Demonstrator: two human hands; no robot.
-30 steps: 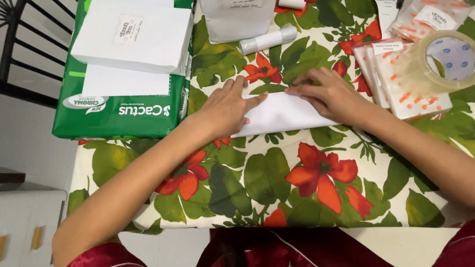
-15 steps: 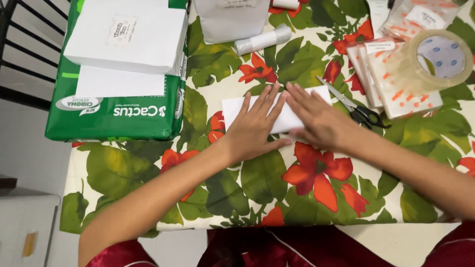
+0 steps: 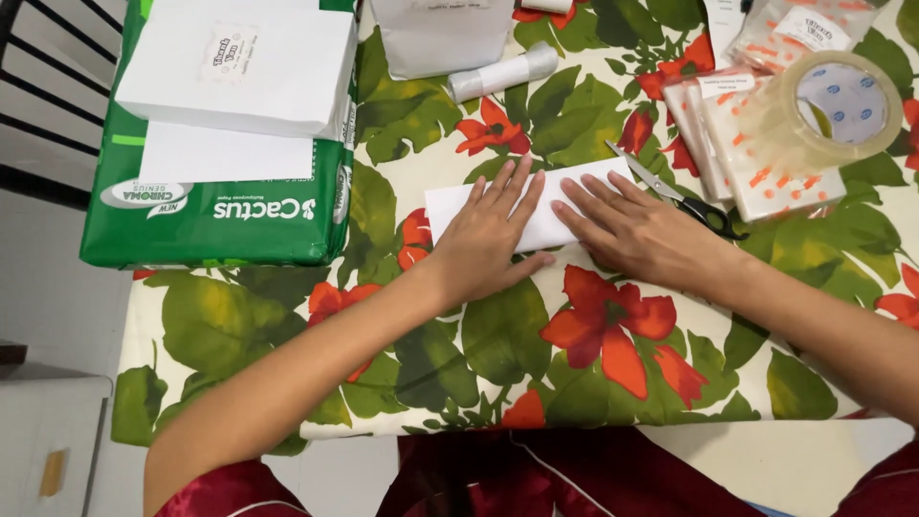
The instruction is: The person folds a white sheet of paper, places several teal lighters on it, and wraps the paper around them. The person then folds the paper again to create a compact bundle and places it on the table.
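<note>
White paper (image 3: 550,206) looks already folded into a flat oblong, lying mid-surface (image 3: 574,402) on the floral cloth; no tape on it that I can see, scissors (image 3: 684,196) and tape roll (image 3: 828,110) just to the right, untouched. Left hand (image 3: 488,235) and right hand (image 3: 637,230) both open, palms down, fingers spread, pressing the paper flat. Nothing gripped.

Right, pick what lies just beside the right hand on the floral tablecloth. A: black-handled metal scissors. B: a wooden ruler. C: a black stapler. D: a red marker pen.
A: the black-handled metal scissors lie next to the right hand, which presses flat on the folded white paper together with the left hand.
</note>
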